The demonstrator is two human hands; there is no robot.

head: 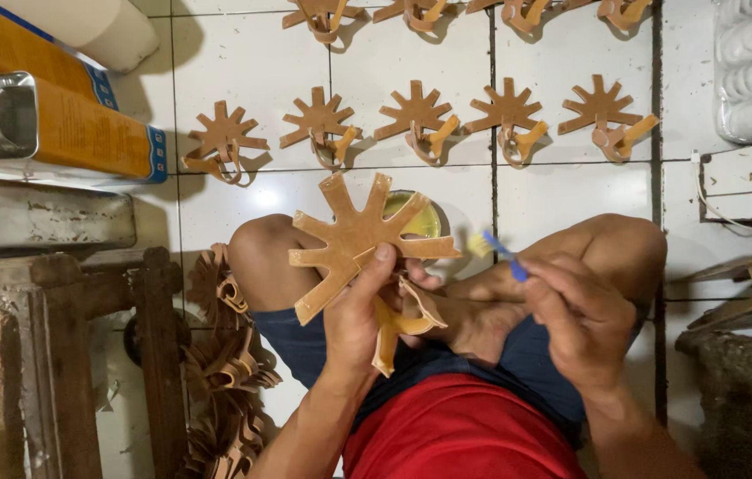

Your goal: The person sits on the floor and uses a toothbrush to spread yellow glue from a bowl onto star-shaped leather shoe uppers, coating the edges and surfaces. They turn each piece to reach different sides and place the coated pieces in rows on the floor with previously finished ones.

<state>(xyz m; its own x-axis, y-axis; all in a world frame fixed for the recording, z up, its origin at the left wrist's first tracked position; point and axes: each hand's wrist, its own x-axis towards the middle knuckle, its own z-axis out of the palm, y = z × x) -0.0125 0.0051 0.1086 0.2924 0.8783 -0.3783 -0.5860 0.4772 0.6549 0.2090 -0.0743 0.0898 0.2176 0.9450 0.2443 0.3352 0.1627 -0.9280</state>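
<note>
The left hand (pixel 354 310) pinches a tan star-shaped leather piece (pixel 360 239) by its centre, thumb on top, holding it up over the lap with its prongs fanning away from the person and a loose strap (pixel 398 326) curling down beneath. The right hand (pixel 575 319), just to its right, is closed around a thin blue brush (pixel 502 255) whose long axis angles up-left toward the piece and the open yellow glue tin (pixel 420 222) behind it on the tiled floor (pixel 251 53)
</note>
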